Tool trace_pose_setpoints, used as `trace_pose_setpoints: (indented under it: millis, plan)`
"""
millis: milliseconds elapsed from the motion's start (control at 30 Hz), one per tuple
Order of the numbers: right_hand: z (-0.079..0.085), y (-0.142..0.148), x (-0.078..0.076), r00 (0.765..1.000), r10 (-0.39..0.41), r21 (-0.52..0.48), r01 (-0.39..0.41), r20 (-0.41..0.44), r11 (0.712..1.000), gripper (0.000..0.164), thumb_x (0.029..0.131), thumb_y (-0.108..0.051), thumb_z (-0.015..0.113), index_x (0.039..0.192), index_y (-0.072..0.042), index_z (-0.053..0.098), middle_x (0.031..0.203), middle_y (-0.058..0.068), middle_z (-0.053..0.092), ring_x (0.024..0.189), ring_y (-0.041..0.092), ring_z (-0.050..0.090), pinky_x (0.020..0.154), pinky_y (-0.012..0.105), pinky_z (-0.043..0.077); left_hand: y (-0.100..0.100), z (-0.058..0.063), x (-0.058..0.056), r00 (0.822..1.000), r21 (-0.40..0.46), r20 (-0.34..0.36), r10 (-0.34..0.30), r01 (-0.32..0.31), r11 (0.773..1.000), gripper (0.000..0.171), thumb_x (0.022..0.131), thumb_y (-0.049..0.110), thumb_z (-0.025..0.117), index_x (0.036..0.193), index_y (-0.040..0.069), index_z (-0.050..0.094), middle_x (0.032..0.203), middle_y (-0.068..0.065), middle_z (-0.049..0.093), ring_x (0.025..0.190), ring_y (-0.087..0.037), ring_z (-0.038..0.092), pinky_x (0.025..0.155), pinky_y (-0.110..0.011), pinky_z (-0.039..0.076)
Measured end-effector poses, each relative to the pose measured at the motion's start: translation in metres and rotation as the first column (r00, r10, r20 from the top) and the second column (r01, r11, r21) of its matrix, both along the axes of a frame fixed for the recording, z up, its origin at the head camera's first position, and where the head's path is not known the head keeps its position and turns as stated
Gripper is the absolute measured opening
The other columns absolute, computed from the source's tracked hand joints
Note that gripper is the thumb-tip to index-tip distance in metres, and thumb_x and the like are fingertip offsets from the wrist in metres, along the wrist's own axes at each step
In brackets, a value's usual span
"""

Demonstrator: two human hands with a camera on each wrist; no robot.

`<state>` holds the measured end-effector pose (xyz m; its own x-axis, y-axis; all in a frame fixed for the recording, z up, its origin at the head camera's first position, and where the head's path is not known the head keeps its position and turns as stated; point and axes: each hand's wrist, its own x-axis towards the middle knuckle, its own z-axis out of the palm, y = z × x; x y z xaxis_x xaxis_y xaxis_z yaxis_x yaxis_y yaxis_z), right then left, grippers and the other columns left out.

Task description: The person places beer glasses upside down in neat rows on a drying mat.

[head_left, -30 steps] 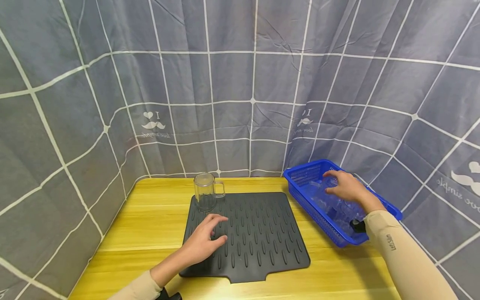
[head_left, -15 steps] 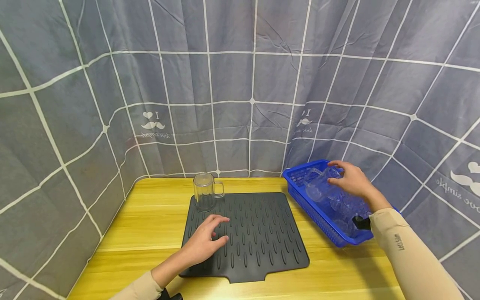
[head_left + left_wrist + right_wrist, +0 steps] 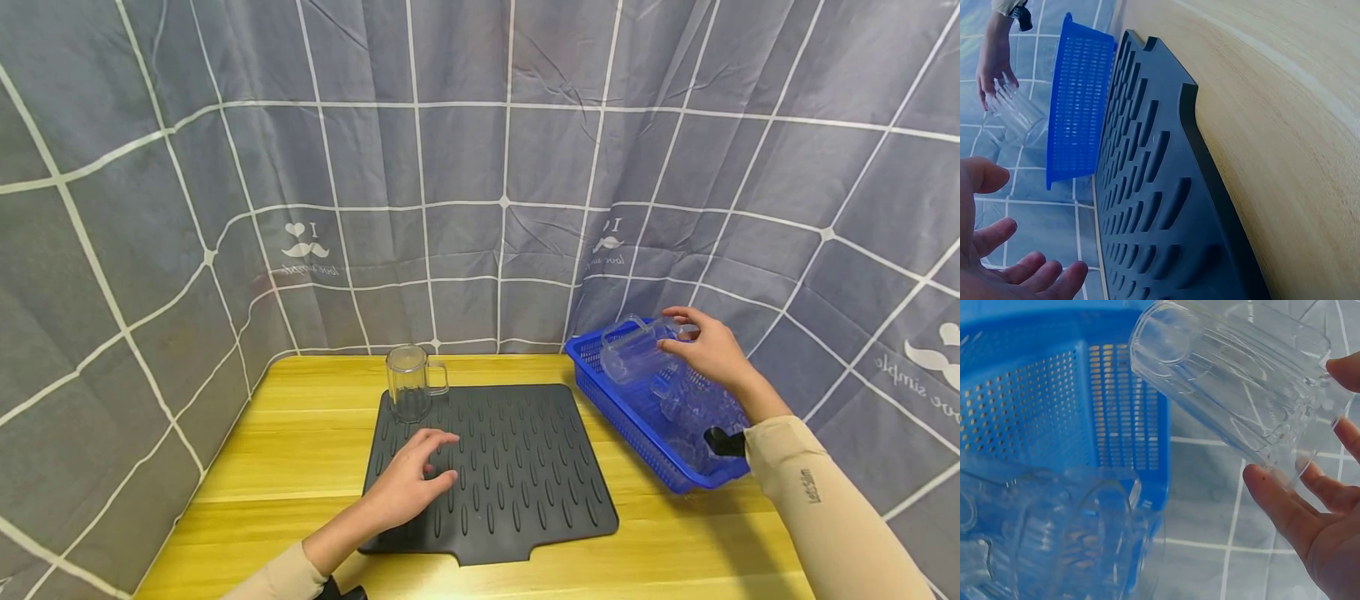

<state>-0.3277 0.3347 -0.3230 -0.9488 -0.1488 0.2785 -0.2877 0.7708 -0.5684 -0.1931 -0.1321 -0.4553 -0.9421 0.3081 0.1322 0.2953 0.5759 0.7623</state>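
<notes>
My right hand (image 3: pixel 711 348) grips a clear glass mug (image 3: pixel 633 354) near its rim, above the far end of the blue plastic basket (image 3: pixel 626 427). The mug tilts, its base pointing left and its handle upward. In the right wrist view, fingers and thumb spread around the rim of this ribbed mug (image 3: pixel 1222 381). My left hand (image 3: pixel 412 482) hovers over the near left part of the black ridged mat (image 3: pixel 517 475), fingers relaxed and holding nothing. A second glass mug (image 3: pixel 409 396) stands on the mat's far left corner, its handle to the right.
Several clear glasses (image 3: pixel 1066 531) lie in the basket, beneath my right hand and wrist. The mat rests on a yellow wood-grain table (image 3: pixel 300 450). Grey checked curtains (image 3: pixel 465 242) hang close behind the table and at both sides.
My right hand has taken hold of a glass mug and raised it out of the basket's pile, tilting it. The left hand and the mug on the mat stay put.
</notes>
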Motion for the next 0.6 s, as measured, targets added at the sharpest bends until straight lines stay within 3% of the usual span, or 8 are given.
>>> trace_pose_setpoints:
  millis: [100,200,333,600]
  plan:
    - [0.001,-0.003,0.004,1.000,-0.001,-0.059,0.002,0.028,0.998,0.058,0.094,-0.027,0.071,0.146,-0.011,0.049,0.146,0.028,0.048,0.116,0.038,0.061,0.084,0.044,0.054,0.000,0.001,0.001,1.000,0.005,0.005,0.003,-0.003,1.000,0.045,0.096,0.029,0.068,0.139,0.025,0.056,0.144,-0.003,0.049,0.094,-0.026,0.058,0.080,-0.040,0.049]
    - [0.001,-0.006,0.006,0.999,0.018,-0.150,-0.011,0.050,0.989,0.061,0.095,-0.026,0.071,0.148,-0.009,0.046,0.148,0.028,0.045,0.106,0.014,0.065,0.078,0.032,0.057,0.000,0.002,0.001,1.000,0.011,0.009,0.002,-0.002,1.000,0.045,0.096,0.030,0.068,0.140,0.025,0.056,0.144,-0.004,0.049,0.096,-0.026,0.059,0.081,-0.041,0.050]
    - [-0.001,-0.011,0.007,0.996,0.065,-0.274,-0.046,0.058,0.961,0.062,0.096,-0.020,0.071,0.149,-0.004,0.043,0.147,0.029,0.043,0.090,-0.011,0.059,0.073,0.024,0.057,-0.001,0.002,0.000,1.000,0.010,0.012,0.002,-0.002,1.000,0.046,0.096,0.031,0.068,0.140,0.025,0.056,0.144,-0.004,0.049,0.096,-0.025,0.059,0.082,-0.042,0.050]
    - [-0.005,-0.024,0.013,0.987,0.128,-0.366,-0.085,0.097,0.927,0.060,0.097,-0.018,0.068,0.150,-0.006,0.041,0.148,0.026,0.043,0.092,-0.006,0.061,0.076,0.026,0.058,0.000,0.001,-0.001,1.000,0.020,0.009,0.004,-0.005,1.000,0.045,0.096,0.027,0.068,0.140,0.025,0.056,0.143,-0.003,0.050,0.095,-0.025,0.059,0.083,-0.042,0.050]
